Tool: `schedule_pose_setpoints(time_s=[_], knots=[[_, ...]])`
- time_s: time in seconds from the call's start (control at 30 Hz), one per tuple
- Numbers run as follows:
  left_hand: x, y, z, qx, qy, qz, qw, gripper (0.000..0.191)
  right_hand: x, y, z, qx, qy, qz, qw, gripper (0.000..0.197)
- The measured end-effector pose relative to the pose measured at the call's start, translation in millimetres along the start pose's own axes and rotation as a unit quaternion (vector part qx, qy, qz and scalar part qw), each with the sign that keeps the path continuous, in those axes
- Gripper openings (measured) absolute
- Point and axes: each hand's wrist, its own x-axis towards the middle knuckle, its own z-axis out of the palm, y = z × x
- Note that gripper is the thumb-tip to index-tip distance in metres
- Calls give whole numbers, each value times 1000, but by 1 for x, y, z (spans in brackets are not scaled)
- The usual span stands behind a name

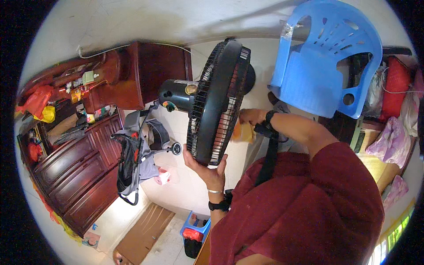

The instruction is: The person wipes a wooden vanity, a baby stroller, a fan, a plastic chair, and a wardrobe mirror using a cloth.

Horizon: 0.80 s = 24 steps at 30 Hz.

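A black electric fan [215, 106] fills the middle of the head view, tilted, with its dark motor housing [177, 94] to the left and its wire grille at both sides of a thick rim. My left hand [207, 170] cups the lower end of the rim, thumb and fingers spread around it. On the grille's right side, my right hand [253, 116] grips a yellow-orange cloth [243, 132] close to the wires. Part of the cloth and the fingertips are hidden behind the grille, so whether they touch it is unclear.
A folded stroller [132, 155] stands left of the fan, before a dark red wooden cabinet [82, 169] with cluttered shelves. A blue plastic chair [318, 76] is at upper right. Below lie a brown mat [145, 232] and a blue stool [195, 220] with bags.
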Motion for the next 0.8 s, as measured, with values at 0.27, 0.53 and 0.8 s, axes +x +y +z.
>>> schedule_pose_setpoints(time_s=[0.27,0.53,0.8], knots=[[4,-1,-4,0,-10,-10,1000,117,-45,-217,-94,139,-101,-47,984,25],[1,-2,-5,37,-5,6,999,120,-51,-336,-200,292,456,-40,840,39],[2,4,0,11,-11,15,1000,112,21,-177,-143,-356,386,199,827,34]])
